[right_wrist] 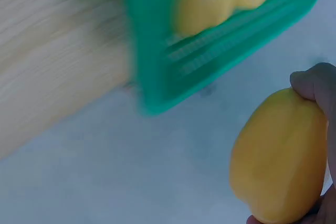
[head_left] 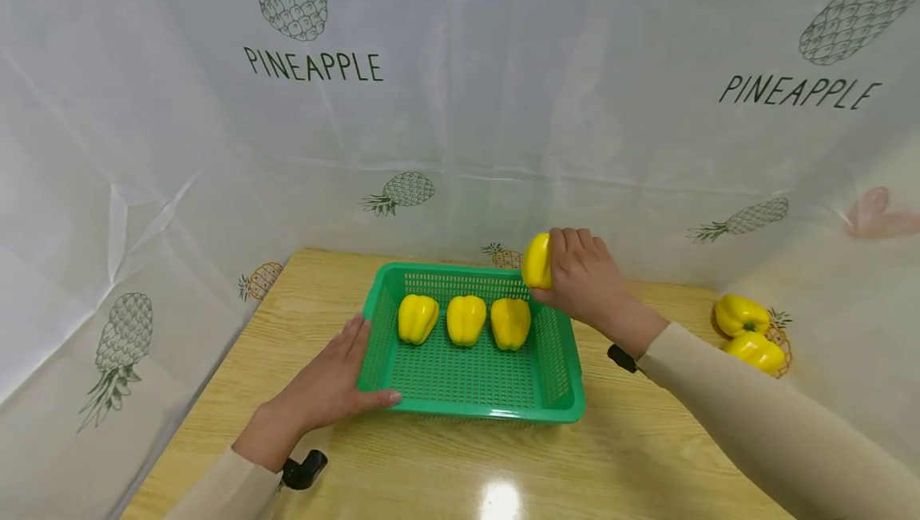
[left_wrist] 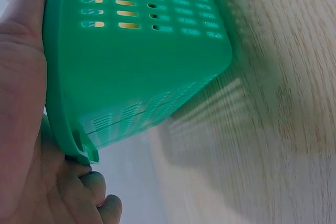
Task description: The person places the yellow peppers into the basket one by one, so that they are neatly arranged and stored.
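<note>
A green plastic basket point(head_left: 474, 406) stands on the wooden table with three yellow bell peppers inside, a left one point(head_left: 418, 319), a middle one point(head_left: 466, 320) and a right one point(head_left: 510, 323). My left hand point(head_left: 327, 380) holds the basket's near left corner. Its thumb lies over the front rim, and bent fingers show beside the rim point(left_wrist: 65, 124) in the left wrist view. Above the basket's far right corner, my right hand point(head_left: 580, 276) grips another yellow bell pepper point(head_left: 537, 261). Thumb and fingers hold that pepper point(right_wrist: 281, 156) at opposite ends in the right wrist view.
Two more yellow bell peppers, an upper one point(head_left: 740, 315) and a lower one point(head_left: 756, 352), lie at the table's right edge by the sheet. White sheeting point(head_left: 503, 121) printed with pineapples rises behind and at both sides of the table point(head_left: 402, 472).
</note>
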Tool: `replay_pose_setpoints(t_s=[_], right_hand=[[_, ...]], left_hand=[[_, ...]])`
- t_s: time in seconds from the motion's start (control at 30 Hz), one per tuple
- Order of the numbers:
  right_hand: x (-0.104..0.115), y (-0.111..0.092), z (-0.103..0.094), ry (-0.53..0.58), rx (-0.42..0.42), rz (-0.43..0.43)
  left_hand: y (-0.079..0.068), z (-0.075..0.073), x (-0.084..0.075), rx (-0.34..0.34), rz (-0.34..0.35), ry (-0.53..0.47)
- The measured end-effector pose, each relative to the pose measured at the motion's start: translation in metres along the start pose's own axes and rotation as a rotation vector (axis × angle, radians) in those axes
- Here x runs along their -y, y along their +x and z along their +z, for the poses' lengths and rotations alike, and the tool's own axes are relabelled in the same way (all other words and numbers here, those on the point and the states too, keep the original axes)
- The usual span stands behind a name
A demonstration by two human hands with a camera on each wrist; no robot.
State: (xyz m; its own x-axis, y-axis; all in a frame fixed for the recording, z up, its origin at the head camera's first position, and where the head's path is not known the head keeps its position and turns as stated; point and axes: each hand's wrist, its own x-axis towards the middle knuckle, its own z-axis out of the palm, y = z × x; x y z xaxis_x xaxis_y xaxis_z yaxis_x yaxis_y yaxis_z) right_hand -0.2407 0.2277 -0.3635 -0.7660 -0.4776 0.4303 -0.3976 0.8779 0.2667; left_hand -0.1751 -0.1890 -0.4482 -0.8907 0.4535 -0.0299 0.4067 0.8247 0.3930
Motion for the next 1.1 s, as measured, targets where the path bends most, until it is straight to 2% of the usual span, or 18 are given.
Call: replay_pose_setpoints(t_s=[0.13,0.27,0.37,0.53,0.83,1.1], right_hand=[[0.04,0.026,0.0,0.01,0.042,-0.044],[0.078,0.043,0.007,-0.009,0.03,-0.121],[0.101,0.05,0.013,-0.005,0.04,-0.181],[0.134,0.053,0.022,0.016,0.141,-0.262],[0.168,0.046,0.037,-0.025,0.3,-0.339],[0.184,0.039,0.05,0.008,0.361,-0.354]], left_hand=[[0.001,0.0,-0.001,0.009,0.001,-0.001],[0.002,0.0,-0.001,0.012,-0.001,-0.006],[0.003,0.0,-0.002,0.015,-0.002,-0.013],[0.004,0.003,-0.002,0.025,-0.007,-0.011],[0.006,0.005,-0.001,0.039,-0.022,0.001],[0.006,0.003,-0.001,0.047,-0.027,-0.026]])
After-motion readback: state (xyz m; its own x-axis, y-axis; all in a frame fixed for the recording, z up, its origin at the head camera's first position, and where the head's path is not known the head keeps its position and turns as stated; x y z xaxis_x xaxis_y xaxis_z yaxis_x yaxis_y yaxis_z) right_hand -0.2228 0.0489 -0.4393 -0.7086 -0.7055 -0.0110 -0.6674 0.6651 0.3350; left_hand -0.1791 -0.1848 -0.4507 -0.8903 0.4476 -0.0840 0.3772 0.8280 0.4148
